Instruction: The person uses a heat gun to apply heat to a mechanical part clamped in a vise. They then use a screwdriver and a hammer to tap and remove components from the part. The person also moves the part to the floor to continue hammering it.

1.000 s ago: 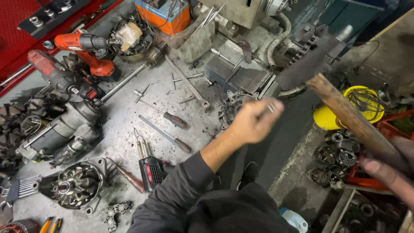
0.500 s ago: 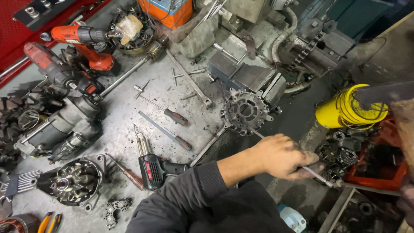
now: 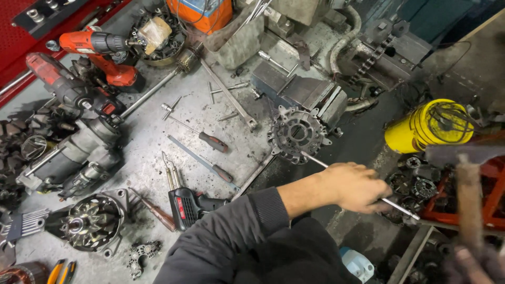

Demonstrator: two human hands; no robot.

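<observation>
My left hand (image 3: 353,186), in a dark sleeve, is closed around a thin steel rod (image 3: 402,209). The rod slants up-left, and its tip rests at the lower edge of a round alternator housing (image 3: 296,131). That housing is clamped in a grey bench vise (image 3: 310,93). At the bottom right corner my right hand (image 3: 473,264), blurred, grips the wooden handle of a hammer (image 3: 467,197). The hammer's dark head (image 3: 458,153) hangs right of the left hand, apart from the rod.
A yellow bucket (image 3: 423,126) stands right of the vise, above a red crate of metal parts (image 3: 492,173). On the bench lie two red drills (image 3: 100,47), two screwdrivers (image 3: 210,142), a soldering gun (image 3: 189,205), a starter motor (image 3: 73,152) and an alternator half (image 3: 89,221).
My left hand dropped from beside the housing down and right, and took hold of the rod. The hammer came down from high at the upper right to the lower right.
</observation>
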